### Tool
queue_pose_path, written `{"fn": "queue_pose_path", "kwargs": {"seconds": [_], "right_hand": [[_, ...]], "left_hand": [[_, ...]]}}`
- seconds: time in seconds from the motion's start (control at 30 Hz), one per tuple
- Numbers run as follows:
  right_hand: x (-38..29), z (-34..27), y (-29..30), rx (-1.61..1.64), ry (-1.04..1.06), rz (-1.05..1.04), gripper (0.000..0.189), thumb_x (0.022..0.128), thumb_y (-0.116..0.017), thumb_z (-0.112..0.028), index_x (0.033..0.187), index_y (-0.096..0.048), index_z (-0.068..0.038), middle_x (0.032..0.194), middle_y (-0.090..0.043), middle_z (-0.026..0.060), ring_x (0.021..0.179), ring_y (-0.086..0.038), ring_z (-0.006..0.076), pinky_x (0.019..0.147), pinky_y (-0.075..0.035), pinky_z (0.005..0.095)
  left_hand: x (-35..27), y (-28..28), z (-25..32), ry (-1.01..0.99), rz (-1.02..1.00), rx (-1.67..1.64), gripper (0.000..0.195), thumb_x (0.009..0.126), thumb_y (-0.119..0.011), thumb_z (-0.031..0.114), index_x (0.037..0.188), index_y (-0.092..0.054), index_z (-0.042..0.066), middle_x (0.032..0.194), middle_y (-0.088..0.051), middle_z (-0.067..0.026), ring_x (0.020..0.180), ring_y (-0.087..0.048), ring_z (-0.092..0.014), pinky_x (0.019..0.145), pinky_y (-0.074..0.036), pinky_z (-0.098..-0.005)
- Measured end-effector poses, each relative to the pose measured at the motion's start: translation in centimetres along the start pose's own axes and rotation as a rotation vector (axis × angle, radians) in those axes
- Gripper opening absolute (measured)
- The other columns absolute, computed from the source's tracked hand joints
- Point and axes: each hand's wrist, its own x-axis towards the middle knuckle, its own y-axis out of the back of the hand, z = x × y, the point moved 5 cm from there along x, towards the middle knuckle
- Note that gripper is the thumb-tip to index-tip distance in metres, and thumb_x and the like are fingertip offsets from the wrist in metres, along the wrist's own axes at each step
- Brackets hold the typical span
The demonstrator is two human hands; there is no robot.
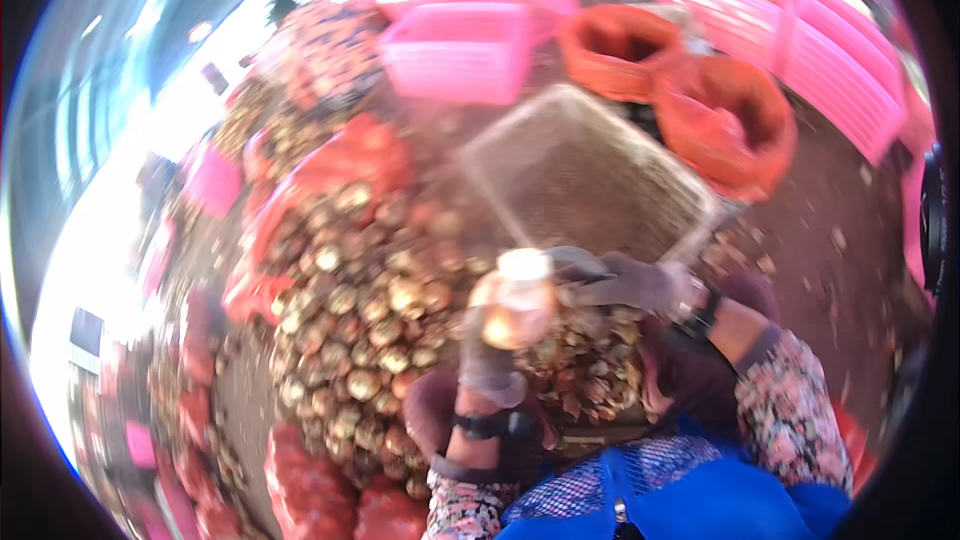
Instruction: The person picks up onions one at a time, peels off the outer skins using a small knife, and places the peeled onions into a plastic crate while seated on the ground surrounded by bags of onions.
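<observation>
My left hand [484, 364], in a pale glove, is shut around an onion [517, 307]. The upper part of this onion is bright white and its lower part orange-brown; blur hides whether it is one onion or more. Close to its right side is my right hand [626, 285], also gloved, with the fingers closed on a dark grey tool [576, 264], possibly a knife, whose edge is too blurred to make out. Below my hands, between my knees, lie loose onion skins and trimmings [589, 371]. A large heap of brown onions [367, 345] spreads at my left.
A dirty white plastic crate [577, 172] stands ahead, tilted in view. Two open orange-red sacks [720, 127] are beyond it at the right. Pink plastic baskets [457, 52] line the far side. Filled red mesh bags [307, 480] lie at the lower left, near the onions.
</observation>
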Motion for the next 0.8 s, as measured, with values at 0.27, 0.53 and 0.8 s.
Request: {"fn": "queue_pose_path", "kwargs": {"seconds": [0.27,0.53,0.8], "right_hand": [[-2.3,-0.2,1.0,-0.342,0.479,0.554,0.035,0.078,-0.072,-0.008,0.112,-0.065,0.000,0.095,-0.067,0.0028,0.079,-0.061,0.0100,0.070,-0.052,0.0275],[-1.1,-0.3,1.4,0.215,0.389,0.599,0.021,0.091,-0.062,-0.026,0.101,-0.056,-0.008,0.069,-0.054,-0.0041,0.049,-0.047,0.0026,0.043,-0.038,0.0195],[-1.0,2.6,2.1,0.384,0.220,0.373,0.024,0.097,-0.054,-0.037,0.094,-0.049,-0.013,0.056,-0.037,-0.0089,0.037,-0.031,0.0006,0.034,-0.026,0.0182]], "left_hand": [[1.2,-1.9,-2.5,-0.029,-0.377,0.252,0.064,0.079,-0.072,0.036,0.128,-0.049,0.003,0.119,-0.057,-0.0093,0.109,-0.056,-0.018,0.096,-0.047,-0.0323],[2.5,0.0,-5.5,0.053,-0.211,-0.151,0.065,0.089,-0.064,0.045,0.133,-0.045,0.001,0.125,-0.055,-0.0112,0.113,-0.056,-0.021,0.096,-0.047,-0.0324],[3.0,-2.4,-7.0,0.044,-0.439,-0.451,0.057,0.089,-0.066,0.044,0.130,-0.047,0.010,0.119,-0.060,-0.0078,0.106,-0.061,-0.020,0.092,-0.052,-0.0343]]}}
